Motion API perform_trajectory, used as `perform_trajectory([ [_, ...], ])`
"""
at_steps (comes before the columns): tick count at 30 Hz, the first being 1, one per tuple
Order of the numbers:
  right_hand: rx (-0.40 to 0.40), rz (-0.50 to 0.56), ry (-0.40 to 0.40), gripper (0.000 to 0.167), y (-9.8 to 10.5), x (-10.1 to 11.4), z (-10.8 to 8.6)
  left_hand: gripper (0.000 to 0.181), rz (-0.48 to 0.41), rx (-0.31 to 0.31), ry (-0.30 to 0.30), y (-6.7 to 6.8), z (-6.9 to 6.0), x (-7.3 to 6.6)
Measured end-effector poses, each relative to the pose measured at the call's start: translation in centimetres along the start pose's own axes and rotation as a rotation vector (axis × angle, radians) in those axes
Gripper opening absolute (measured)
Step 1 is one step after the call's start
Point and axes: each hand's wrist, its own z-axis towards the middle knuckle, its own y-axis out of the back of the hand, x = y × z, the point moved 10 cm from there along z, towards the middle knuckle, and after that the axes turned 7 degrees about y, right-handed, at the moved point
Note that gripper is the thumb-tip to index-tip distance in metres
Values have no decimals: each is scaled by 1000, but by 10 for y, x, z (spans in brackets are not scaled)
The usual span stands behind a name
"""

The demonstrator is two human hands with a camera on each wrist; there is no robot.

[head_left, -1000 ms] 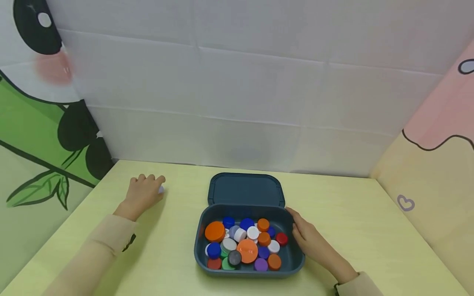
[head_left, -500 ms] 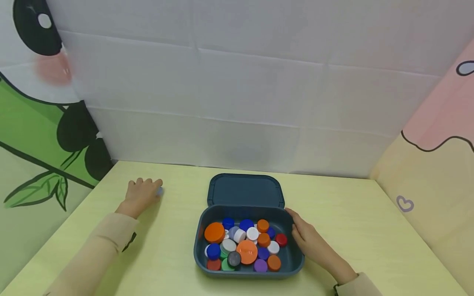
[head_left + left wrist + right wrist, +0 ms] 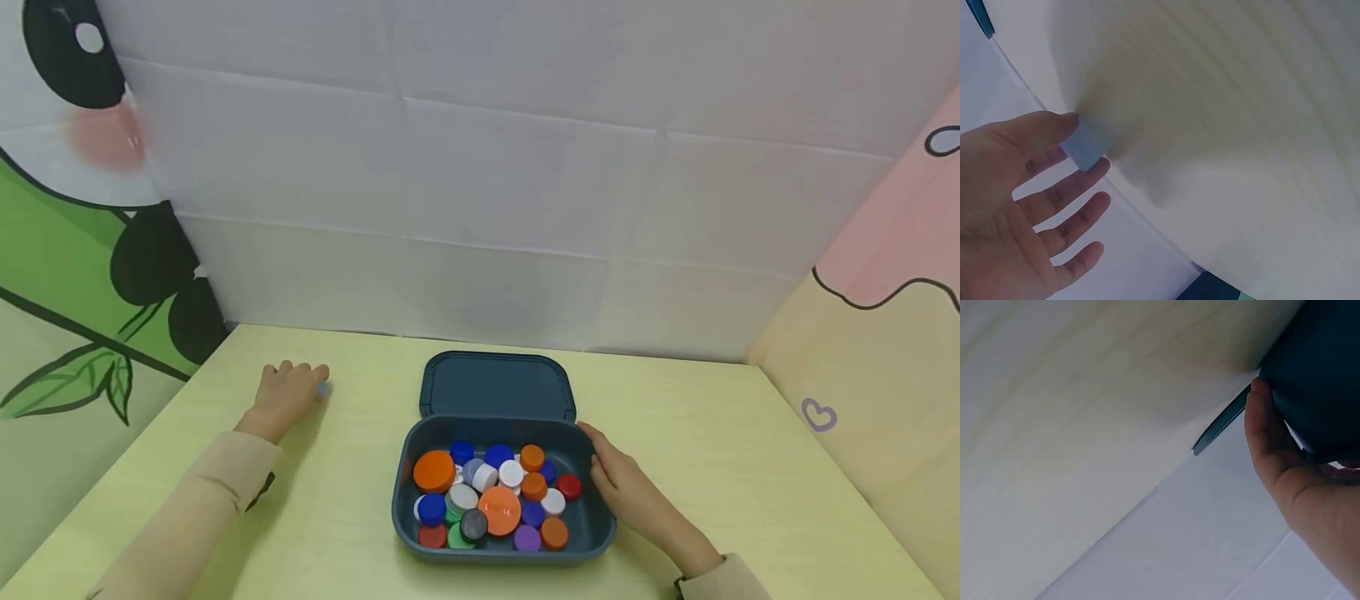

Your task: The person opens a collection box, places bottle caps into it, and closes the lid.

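In the head view my left hand (image 3: 288, 392) is at the far left of the table. Between its thumb and fingers it pinches a small light blue bottle cap (image 3: 1085, 149), and its other fingers are spread in the left wrist view. My right hand (image 3: 626, 487) holds the right wall of a dark blue plastic box (image 3: 606, 533), its thumb at the rim and its fingers along the outside. In the box lie several bottle caps, among them a large orange cap (image 3: 499, 510), a grey cap (image 3: 474, 525) and a red cap (image 3: 569, 487).
The hinged lid (image 3: 498, 385) lies folded back behind the box. A pale yellow table (image 3: 697, 417) carries everything. At the back hangs a white sheet (image 3: 495, 167), with printed cartoon panels (image 3: 67, 317) at the sides.
My left hand has shifted slightly back and to the left with the light blue cap at its fingertips. The right hand and the box have stayed in place.
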Motion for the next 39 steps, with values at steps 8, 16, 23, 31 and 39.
perform_trajectory([
  [8, 11, 2, 12, 47, 5, -8, 8, 22, 13, -64, -24, 16, 4, -13],
  [16, 13, 10, 40, 48, 11, -16, 16, 30, 16, -174, -72, 58, 1, -55],
  [23, 20, 11, 60, 47, 15, -20, 24, 34, 38, -272, -146, 86, -4, -105],
  [31, 37, 23, 60, 47, 19, -30, 31, 35, 27, -268, -219, 105, -16, -166],
  [39, 41, 14, 78, 47, 24, -38, 42, 34, 1, -165, -291, 96, -26, -215],
])
